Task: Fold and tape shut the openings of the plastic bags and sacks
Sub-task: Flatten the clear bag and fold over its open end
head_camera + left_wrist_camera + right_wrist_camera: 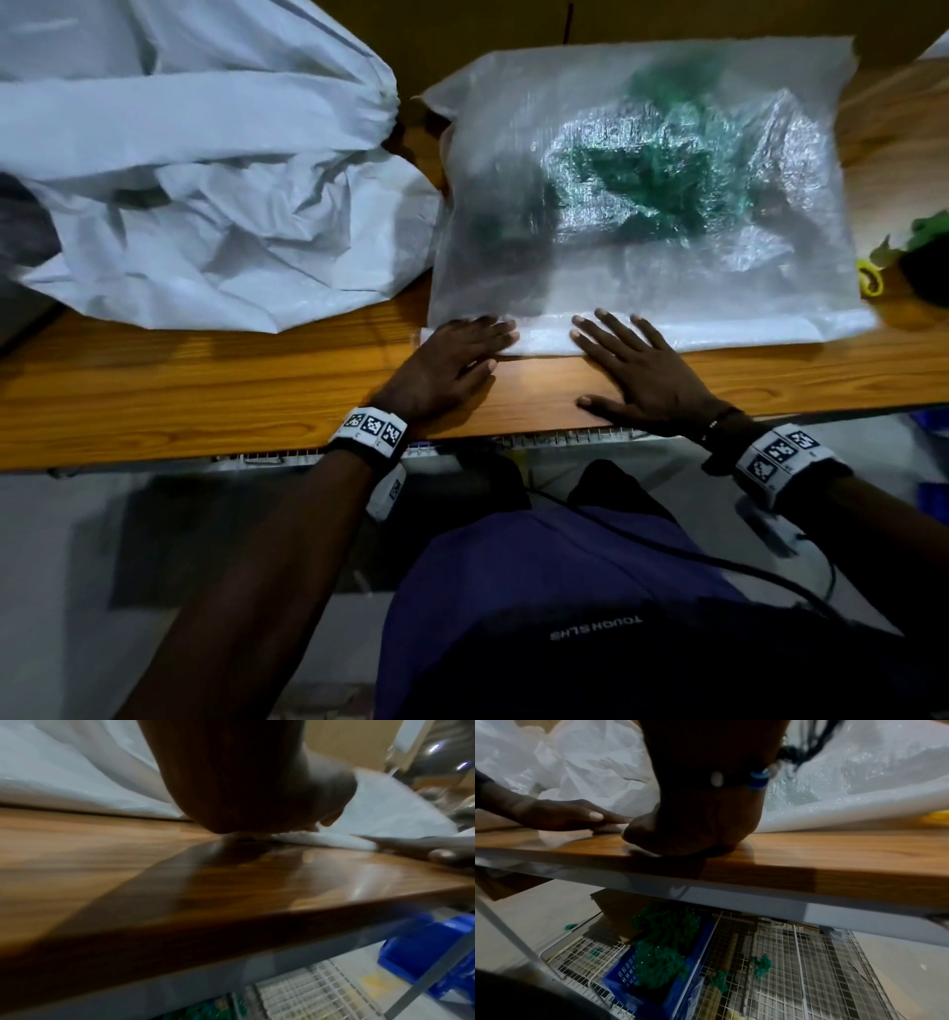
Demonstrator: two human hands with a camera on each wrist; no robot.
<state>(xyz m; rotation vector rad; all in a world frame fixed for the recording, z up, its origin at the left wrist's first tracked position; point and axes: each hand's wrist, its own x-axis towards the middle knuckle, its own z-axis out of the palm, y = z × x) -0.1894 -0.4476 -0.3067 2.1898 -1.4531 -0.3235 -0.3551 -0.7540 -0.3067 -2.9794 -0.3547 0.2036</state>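
A translucent woven plastic sack (642,205) with green material inside lies flat on the wooden table (205,390). Its near opening is folded over into a white band (544,336) along the front edge. My left hand (457,354) lies flat, fingers straight, pressing the left end of that fold. My right hand (637,360) lies flat with fingers spread, pressing the fold near its middle, the thumb on the table. In the left wrist view my left hand (257,787) presses on the folded edge (321,839). In the right wrist view the fold (847,809) runs to the right of my wrist (706,801).
A large crumpled white sack (205,180) fills the table's left side. A yellow tape roll (870,277) and a dark and green object (924,252) sit at the right edge. Under the table a wire rack (782,953) holds a blue crate (654,963) of green material.
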